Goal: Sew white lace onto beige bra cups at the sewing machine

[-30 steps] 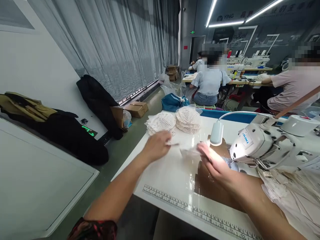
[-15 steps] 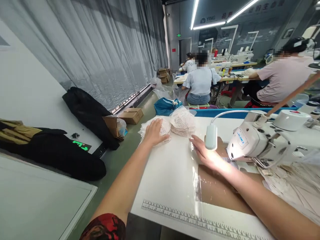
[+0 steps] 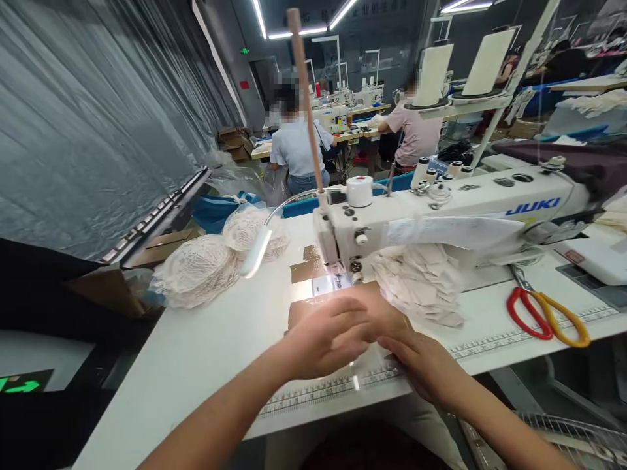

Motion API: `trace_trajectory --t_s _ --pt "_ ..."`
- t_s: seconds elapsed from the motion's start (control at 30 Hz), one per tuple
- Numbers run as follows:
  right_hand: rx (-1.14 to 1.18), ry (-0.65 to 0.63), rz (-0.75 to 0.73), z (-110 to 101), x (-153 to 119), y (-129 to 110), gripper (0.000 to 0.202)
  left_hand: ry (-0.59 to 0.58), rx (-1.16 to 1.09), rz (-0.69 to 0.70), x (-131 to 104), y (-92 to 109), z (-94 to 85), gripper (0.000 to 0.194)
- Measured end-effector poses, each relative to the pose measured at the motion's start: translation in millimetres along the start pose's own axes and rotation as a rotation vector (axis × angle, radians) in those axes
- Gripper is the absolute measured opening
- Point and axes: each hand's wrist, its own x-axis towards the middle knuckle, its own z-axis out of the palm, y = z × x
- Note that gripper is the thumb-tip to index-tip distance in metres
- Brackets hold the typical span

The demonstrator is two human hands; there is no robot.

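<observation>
My left hand (image 3: 328,334) is open over the front of the white sewing table (image 3: 235,352), its fingers stretched loosely to the right, nothing visible in them. Close beside it, my right hand (image 3: 431,369) is at the table's front edge with its fingers curled; a small dark shape shows under them, too hidden to name. Just beyond the hands is the lit needle area of a sewing machine (image 3: 441,209), with a brown sheet (image 3: 298,313) on the tabletop there. A heap of cream fabric pieces (image 3: 421,281) lies under the machine arm.
Two piles of cream lace cups, a nearer pile (image 3: 198,271) and a farther pile (image 3: 252,232), stand at the left. Scissors (image 3: 543,310) with red and yellow handles lie right. A lamp (image 3: 257,251) hangs over the table. Co-workers sit beyond.
My view has swung right. My left hand has left the lace pile and come back toward the table's front; my right hand has drawn back to the front edge.
</observation>
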Motion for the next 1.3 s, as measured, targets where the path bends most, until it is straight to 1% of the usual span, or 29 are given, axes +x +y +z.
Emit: trace_trajectory --t_s 0.03,0.1,0.17,0.2,0.23,0.3,0.33,0.4,0.47,0.53,0.57,0.63,0.7,0.77,0.8,0.9,1.0,1.1,1.2,1.3 --pt "0.007 0.002 0.012 -3 -3 2 0.051 0.036 -0.003 0.026 23 5 12.1 0.036" --pt "0.035 -0.007 0.014 -9 -5 2 0.046 0.088 0.015 0.062 66 3 33.7 0.046" --pt "0.069 -0.023 0.009 -14 -3 1 0.043 0.128 0.056 0.036 105 -7 51.0 0.061" --pt "0.086 -0.031 0.011 -16 -2 1 0.042 0.143 0.079 0.0 122 -13 57.5 0.073" --pt "0.102 -0.038 0.015 -18 0 1 0.042 0.131 0.099 -0.034 138 -19 62.3 0.085" --pt "0.132 -0.05 0.027 -20 2 1 0.043 0.079 0.137 -0.079 164 -29 66.7 0.098" --pt "0.145 -0.057 0.032 -21 3 2 0.043 0.039 0.148 -0.09 174 -33 66.7 0.098" --pt "0.167 -0.066 0.043 -23 4 3 0.04 -0.033 0.136 -0.109 187 -37 64.0 0.09" --pt "0.187 -0.073 0.05 -26 5 4 0.039 -0.064 0.068 -0.163 193 -40 60.1 0.077" --pt "0.205 -0.08 0.051 -28 5 5 0.04 -0.059 -0.006 -0.235 195 -41 57.3 0.065" --pt "0.213 -0.084 0.051 -29 5 5 0.041 -0.054 -0.03 -0.261 194 -41 56.5 0.063" --pt "0.227 -0.092 0.052 -30 6 6 0.044 -0.064 -0.038 -0.269 194 -40 56.4 0.064" --pt "0.239 -0.098 0.052 -31 6 6 0.048 -0.074 -0.014 -0.248 193 -39 58.1 0.07" --pt "0.245 -0.098 0.052 -30 6 7 0.05 -0.041 -0.001 -0.247 193 -38 61.4 0.073" --pt "0.246 -0.098 0.053 -30 6 7 0.051 -0.011 -0.003 -0.257 193 -38 63.5 0.07" --pt "0.236 -0.097 0.054 -29 6 8 0.052 0.069 -0.032 -0.289 193 -40 69.7 0.056" --pt "0.203 -0.104 0.054 -28 6 8 0.051 0.105 -0.063 -0.297 195 -43 73.8 0.042" --pt "0.137 -0.113 0.07 -25 8 7 0.053 0.139 -0.08 -0.307 198 -44 76.3 0.034" --pt "0.044 -0.129 0.11 -21 11 5 0.06 0.189 -0.052 -0.312 201 -41 78.7 0.031" --pt "-0.06 -0.143 0.191 -18 16 3 0.06 0.234 -0.007 -0.277 196 -36 80.4 0.026"
